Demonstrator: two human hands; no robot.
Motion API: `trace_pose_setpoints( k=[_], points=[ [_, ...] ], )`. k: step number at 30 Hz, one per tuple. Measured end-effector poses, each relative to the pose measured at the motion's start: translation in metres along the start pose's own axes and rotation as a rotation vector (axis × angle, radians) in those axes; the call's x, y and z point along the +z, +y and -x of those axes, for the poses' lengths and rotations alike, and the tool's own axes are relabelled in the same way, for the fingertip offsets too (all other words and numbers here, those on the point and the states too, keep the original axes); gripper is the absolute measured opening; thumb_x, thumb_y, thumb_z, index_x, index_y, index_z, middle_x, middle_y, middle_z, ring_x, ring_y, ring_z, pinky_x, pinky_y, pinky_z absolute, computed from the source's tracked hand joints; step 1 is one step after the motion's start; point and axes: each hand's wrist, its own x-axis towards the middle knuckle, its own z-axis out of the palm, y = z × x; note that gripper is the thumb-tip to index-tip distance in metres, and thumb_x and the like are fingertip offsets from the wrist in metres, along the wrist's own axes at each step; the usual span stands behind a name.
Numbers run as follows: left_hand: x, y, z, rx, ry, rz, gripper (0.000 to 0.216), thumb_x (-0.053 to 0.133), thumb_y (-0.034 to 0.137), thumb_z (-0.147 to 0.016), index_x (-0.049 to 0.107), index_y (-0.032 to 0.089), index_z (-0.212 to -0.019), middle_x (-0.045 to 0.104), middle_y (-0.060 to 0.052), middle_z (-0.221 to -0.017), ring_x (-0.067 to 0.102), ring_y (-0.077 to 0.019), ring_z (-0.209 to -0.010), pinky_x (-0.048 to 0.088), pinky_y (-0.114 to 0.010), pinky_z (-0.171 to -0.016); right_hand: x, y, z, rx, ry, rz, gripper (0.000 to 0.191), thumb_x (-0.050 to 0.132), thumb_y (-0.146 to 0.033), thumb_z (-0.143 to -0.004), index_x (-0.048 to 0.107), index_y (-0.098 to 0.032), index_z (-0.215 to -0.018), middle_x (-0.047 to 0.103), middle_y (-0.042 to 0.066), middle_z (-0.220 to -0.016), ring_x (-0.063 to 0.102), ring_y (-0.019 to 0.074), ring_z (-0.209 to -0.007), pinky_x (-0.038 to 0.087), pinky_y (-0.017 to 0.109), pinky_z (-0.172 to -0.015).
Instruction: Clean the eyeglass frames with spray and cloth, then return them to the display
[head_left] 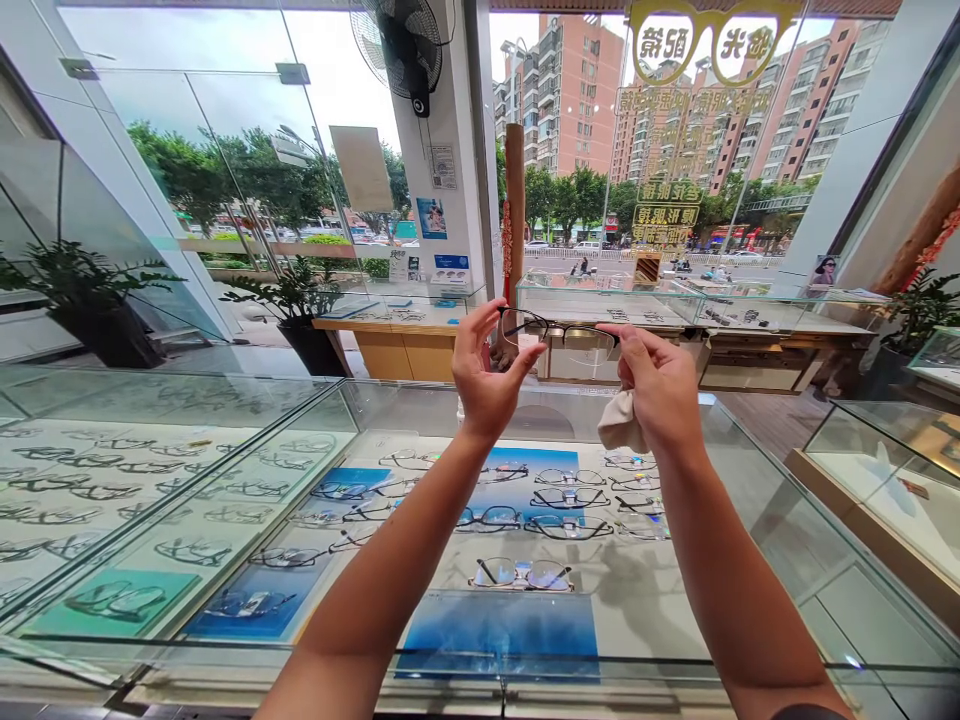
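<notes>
Left hand (487, 375) pinching thin black-framed glasses (570, 335), right hand (660, 385) gripping opposite end, beige cloth (619, 425) tucked beneath; held high against daylight, lenses backlit.

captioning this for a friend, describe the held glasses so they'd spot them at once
Above the glass display counter, the left hand and right hand hold up one pair of dark thin-rimmed glasses. Unlike the pairs in rows under the glass, it is in the air, a pale cloth just below it.
</notes>
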Motion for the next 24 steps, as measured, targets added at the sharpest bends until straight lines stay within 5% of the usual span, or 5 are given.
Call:
trace_pose_setpoints(
  k=[5,9,14,24],
  points=[
    [-0.004,-0.004,-0.004,-0.003,-0.075,-0.016,0.064,0.082,0.047,-0.093,0.054,0.03,-0.149,0.065,-0.01,-0.144,0.069,-0.0258,-0.131,0.057,-0.046,-0.117,-0.009,0.001,-0.005,-0.004,-0.053,0.046,0.055,0.07,-0.066,-0.094,0.085,-0.017,-0.115,0.039,-0.004,-0.061,0.031,0.0116,-0.057,0.024,0.028,-0.051],
    [-0.019,0.0,-0.021,0.032,-0.296,-0.031,0.065,0.088,0.047,-0.088,0.062,0.026,-0.143,0.07,-0.011,-0.139,0.069,-0.0256,-0.13,0.058,-0.045,-0.115,-0.025,0.0,-0.011,-0.043,-0.07,0.17,0.043,0.076,-0.056,-0.092,0.086,-0.017,-0.106,0.055,0.0,-0.068,0.041,0.0125,-0.063,0.03,0.029,-0.056],
    [-0.032,0.022,-0.036,0.154,-0.556,-0.069,0.062,0.089,0.045,-0.086,0.067,0.023,-0.14,0.074,-0.011,-0.134,0.069,-0.026,-0.127,0.057,-0.045,-0.112,-0.028,0.0,-0.01,0.045,-0.385,0.302,0.037,0.077,-0.053,-0.091,0.085,-0.019,-0.105,0.047,-0.004,-0.061,0.037,0.0115,-0.06,0.027,0.03,-0.057],
    [-0.037,0.04,-0.042,0.176,-0.646,-0.018,0.061,0.088,0.042,-0.087,0.067,0.022,-0.14,0.074,-0.014,-0.136,0.069,-0.0274,-0.128,0.057,-0.048,-0.112,-0.025,-0.004,-0.009,0.094,-0.587,0.268,0.032,0.075,-0.05,-0.093,0.08,-0.019,-0.091,0.061,-0.001,-0.074,0.046,0.0123,-0.067,0.033,0.031,-0.062]
  ],
)
